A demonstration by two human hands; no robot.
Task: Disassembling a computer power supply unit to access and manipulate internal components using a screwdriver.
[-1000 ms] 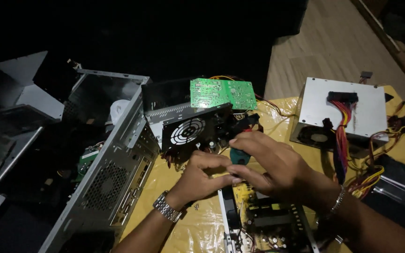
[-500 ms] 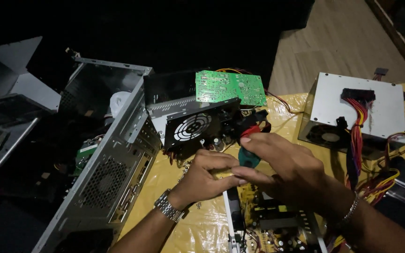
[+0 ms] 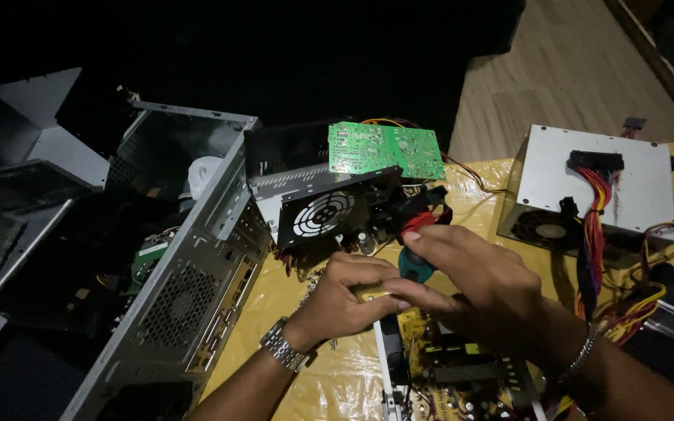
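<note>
While both hands meet over the yellow plastic sheet (image 3: 259,312), the left hand (image 3: 345,300) pinches a small yellowish part (image 3: 372,294), fingers pressed together. The right hand (image 3: 477,288) wraps a teal-handled screwdriver (image 3: 415,265) just above that pinch. Beyond the grip sits the black fan unit (image 3: 325,214). The part looks light, stiff, fragile — best held by its edges.

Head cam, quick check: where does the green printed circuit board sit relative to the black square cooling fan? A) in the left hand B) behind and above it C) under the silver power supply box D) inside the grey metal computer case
B: the green printed circuit board lies just beyond the black square cooling fan, higher in the frame, outside the grey metal computer case.
</note>
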